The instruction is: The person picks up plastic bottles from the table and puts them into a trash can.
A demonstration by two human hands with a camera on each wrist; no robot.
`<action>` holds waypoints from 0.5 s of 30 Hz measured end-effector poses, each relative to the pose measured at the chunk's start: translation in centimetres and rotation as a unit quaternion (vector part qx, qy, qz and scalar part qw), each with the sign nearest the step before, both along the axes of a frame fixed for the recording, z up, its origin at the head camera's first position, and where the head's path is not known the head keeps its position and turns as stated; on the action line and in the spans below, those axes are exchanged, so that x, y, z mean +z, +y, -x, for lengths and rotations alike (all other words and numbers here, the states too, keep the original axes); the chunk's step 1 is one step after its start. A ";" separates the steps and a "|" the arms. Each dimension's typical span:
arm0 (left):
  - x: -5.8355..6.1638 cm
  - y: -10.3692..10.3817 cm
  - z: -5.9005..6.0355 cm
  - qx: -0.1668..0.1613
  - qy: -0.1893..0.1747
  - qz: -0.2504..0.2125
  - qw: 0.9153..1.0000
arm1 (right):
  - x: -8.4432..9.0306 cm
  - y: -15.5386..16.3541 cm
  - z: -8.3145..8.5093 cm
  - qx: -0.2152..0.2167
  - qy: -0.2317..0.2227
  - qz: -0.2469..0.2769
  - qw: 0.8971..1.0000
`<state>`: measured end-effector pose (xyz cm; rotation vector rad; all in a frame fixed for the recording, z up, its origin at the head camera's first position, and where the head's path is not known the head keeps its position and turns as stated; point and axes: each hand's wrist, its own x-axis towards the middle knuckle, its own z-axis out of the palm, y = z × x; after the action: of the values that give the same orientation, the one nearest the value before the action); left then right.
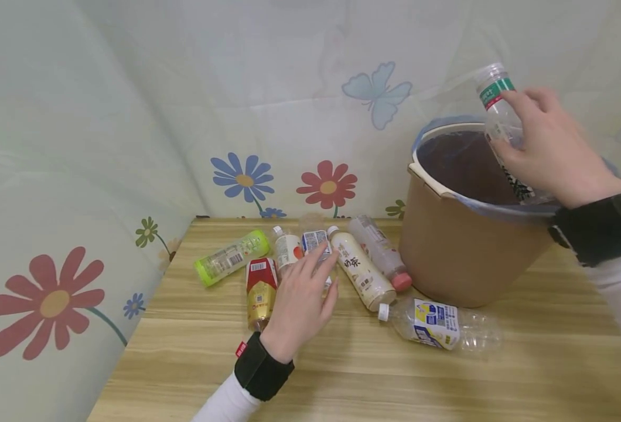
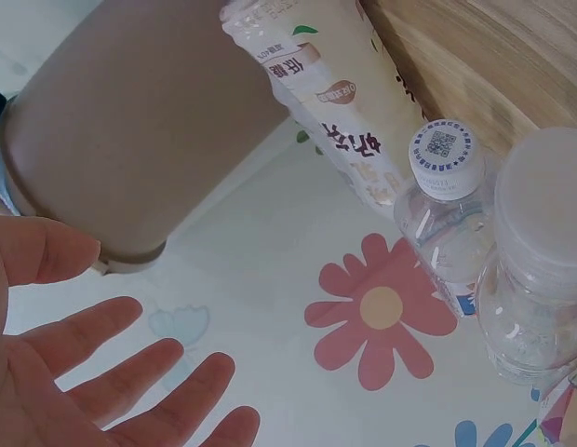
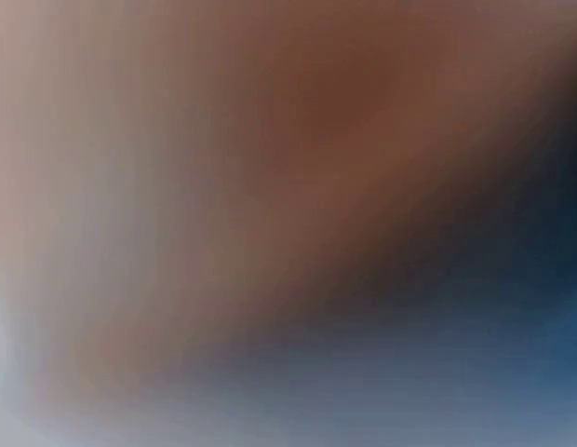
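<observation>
The wooden table (image 1: pixel 342 375) carries seven lying bottles (image 1: pixel 360 271) and a brown bucket (image 1: pixel 463 252).

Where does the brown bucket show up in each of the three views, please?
Head: brown bucket at right on the table, under the right hand holding a clear bottle.
Left wrist: upper left, above the left hand.
Right wrist: too blurred to tell.
Shared landmark: cream milk-tea bottle.

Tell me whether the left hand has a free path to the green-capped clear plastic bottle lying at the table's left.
Probably yes: the left hand is open, and the green-capped clear plastic bottle lies uncovered just beyond the red-labelled bottle.
</observation>
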<state>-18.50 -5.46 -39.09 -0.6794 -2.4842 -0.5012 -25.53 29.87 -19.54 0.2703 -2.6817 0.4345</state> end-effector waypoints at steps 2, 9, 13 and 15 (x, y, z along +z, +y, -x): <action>0.0 0.0 0.0 0.000 -0.001 0.000 1.000 | -0.4 0.6 0.0 -0.008 -0.002 -0.023 1.000; -0.1 0.0 -0.1 0.001 -0.010 -0.006 1.000 | -1.4 1.1 -0.2 -0.032 -0.027 -0.047 0.998; -0.1 -0.1 -0.1 0.005 -0.021 -0.010 1.000 | -1.6 0.3 -0.6 -0.031 -0.001 -0.042 0.999; -0.1 -0.2 -0.1 0.007 -0.029 -0.012 0.999 | -1.8 -0.1 -0.9 -0.026 0.008 -0.036 0.999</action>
<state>-18.41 -5.66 -39.20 -0.6453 -2.5315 -0.5522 -24.63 29.73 -21.37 0.2232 -2.6856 0.3203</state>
